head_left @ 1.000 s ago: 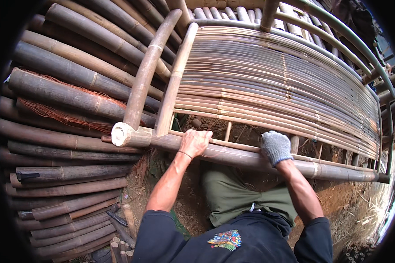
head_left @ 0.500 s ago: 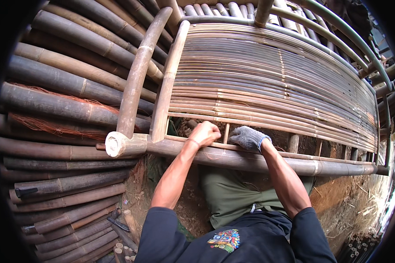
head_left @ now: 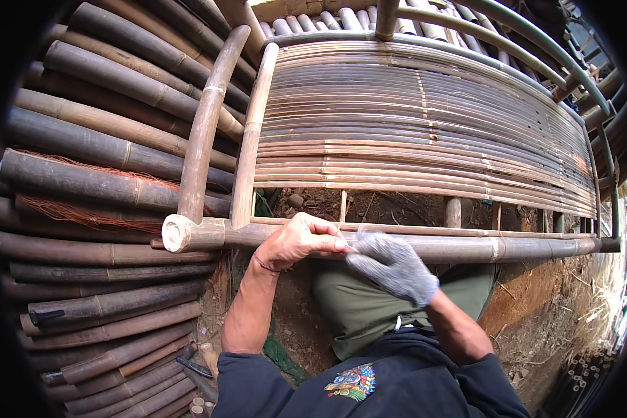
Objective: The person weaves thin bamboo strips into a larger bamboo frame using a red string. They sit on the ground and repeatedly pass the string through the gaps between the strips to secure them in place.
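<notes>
Bare left hand (head_left: pixel 294 244) pinches what seems a thin pale strand (head_left: pixel 352 249), its fingertips beside the grey knit-gloved right hand (head_left: pixel 391 266), grip unclear, over a round brown bamboo rail (head_left: pixel 460 249); this strand-handling likely calls for steady pinching.

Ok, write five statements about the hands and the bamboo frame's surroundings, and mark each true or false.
1. The right hand wears a grey glove. True.
2. Both hands are gloved. False: the left hand is bare.
3. Orange strands lie among the poles at picture left. True.
4. The hands are wide apart. False: they are close together, near the front pole.
5. The frame is filled right to its front. False: an open gap parts the slats from that pole.
</notes>
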A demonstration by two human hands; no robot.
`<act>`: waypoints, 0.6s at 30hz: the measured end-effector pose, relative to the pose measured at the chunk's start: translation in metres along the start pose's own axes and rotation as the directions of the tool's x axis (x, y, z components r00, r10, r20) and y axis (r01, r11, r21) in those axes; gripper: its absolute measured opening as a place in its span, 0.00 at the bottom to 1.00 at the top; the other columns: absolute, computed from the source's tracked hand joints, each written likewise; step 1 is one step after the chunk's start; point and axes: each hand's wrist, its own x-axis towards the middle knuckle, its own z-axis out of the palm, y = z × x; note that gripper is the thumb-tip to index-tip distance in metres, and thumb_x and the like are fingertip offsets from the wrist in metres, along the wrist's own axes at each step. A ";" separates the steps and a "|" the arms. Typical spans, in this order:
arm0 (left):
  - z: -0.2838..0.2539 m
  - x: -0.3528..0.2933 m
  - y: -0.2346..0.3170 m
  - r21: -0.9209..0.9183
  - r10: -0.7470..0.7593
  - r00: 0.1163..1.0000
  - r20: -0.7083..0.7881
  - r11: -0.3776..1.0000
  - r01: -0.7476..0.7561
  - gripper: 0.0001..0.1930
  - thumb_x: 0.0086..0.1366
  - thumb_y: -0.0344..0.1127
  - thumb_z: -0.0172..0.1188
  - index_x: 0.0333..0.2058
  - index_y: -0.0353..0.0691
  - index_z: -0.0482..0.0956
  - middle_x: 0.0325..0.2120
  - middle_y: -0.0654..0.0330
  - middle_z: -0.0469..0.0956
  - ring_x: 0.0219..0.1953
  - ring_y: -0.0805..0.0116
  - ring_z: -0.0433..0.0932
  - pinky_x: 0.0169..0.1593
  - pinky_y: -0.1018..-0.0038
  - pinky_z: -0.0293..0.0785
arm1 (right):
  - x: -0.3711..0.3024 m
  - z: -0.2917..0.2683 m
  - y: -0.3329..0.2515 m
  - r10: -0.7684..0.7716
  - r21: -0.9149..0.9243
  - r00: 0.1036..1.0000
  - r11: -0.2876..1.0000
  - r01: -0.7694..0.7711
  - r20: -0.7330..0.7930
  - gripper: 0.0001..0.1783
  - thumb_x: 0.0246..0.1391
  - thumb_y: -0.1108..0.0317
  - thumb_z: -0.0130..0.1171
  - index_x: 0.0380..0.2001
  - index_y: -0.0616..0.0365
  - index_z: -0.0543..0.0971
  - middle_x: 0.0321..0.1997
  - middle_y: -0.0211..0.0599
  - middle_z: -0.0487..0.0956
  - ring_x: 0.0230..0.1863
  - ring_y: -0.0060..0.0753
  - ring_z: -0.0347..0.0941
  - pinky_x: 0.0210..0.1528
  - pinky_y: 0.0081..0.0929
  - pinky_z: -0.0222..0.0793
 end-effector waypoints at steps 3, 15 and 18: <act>-0.011 0.008 -0.015 0.171 0.129 0.951 -0.280 0.982 -0.083 0.12 0.64 0.36 0.63 0.40 0.33 0.84 0.30 0.62 0.83 0.31 0.76 0.78 0.39 0.78 0.76 | -0.095 -0.067 -0.002 0.143 -0.017 0.968 0.990 -0.143 0.206 0.11 0.55 0.61 0.65 0.34 0.58 0.83 0.30 0.37 0.81 0.32 0.30 0.77 0.37 0.33 0.73; 0.145 0.020 -0.036 0.687 0.742 0.534 0.405 0.139 -0.713 0.09 0.63 0.38 0.62 0.28 0.42 0.74 0.22 0.62 0.68 0.25 0.63 0.71 0.29 0.69 0.71 | -0.330 -0.259 -0.010 0.117 0.107 0.060 0.983 -0.146 -0.991 0.26 0.69 0.50 0.46 0.59 0.58 0.74 0.33 0.26 0.71 0.28 0.20 0.70 0.34 0.23 0.74; 0.156 -0.005 -0.035 0.642 0.698 0.540 0.471 0.149 -0.753 0.09 0.62 0.36 0.63 0.26 0.42 0.73 0.22 0.62 0.67 0.26 0.64 0.69 0.30 0.69 0.70 | -0.178 -0.146 0.018 0.706 0.492 0.609 0.700 -0.518 -0.363 0.27 0.65 0.45 0.46 0.49 0.56 0.78 0.33 0.42 0.80 0.20 0.34 0.76 0.28 0.35 0.79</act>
